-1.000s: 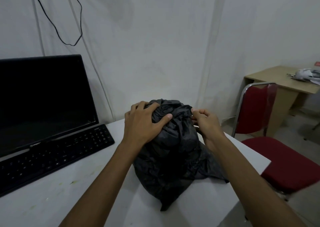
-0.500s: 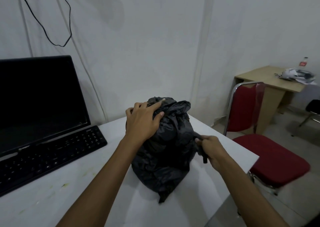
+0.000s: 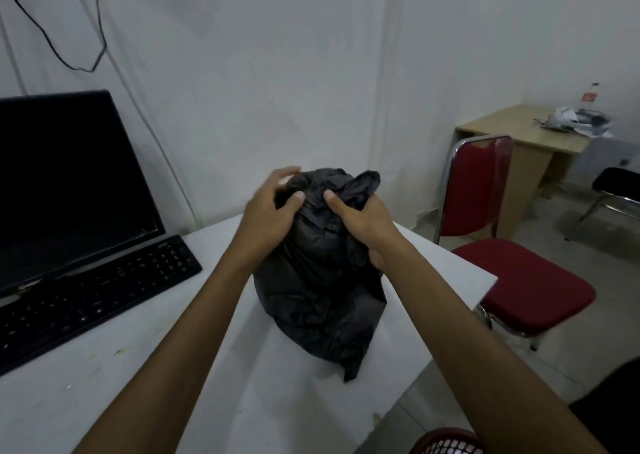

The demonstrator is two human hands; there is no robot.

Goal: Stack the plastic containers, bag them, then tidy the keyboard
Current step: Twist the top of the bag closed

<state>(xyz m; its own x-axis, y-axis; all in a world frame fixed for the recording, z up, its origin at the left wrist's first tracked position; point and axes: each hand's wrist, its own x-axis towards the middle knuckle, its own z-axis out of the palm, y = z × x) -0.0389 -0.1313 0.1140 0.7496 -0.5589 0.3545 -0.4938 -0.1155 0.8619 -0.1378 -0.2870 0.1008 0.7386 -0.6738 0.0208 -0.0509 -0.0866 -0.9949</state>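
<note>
Black bag sat upright mid-frame on the white bench, bulging, contents hidden. Left hand clamped over its gathered top, right hand pinching bunched plastic just beside it. Keyboard lay left of frame, under the dark monitor. Red chair off to the right.

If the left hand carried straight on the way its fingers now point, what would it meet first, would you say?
The left hand already grips the black bag's top; pushing on, it would press into the bunched plastic, then probably the right hand.
</note>
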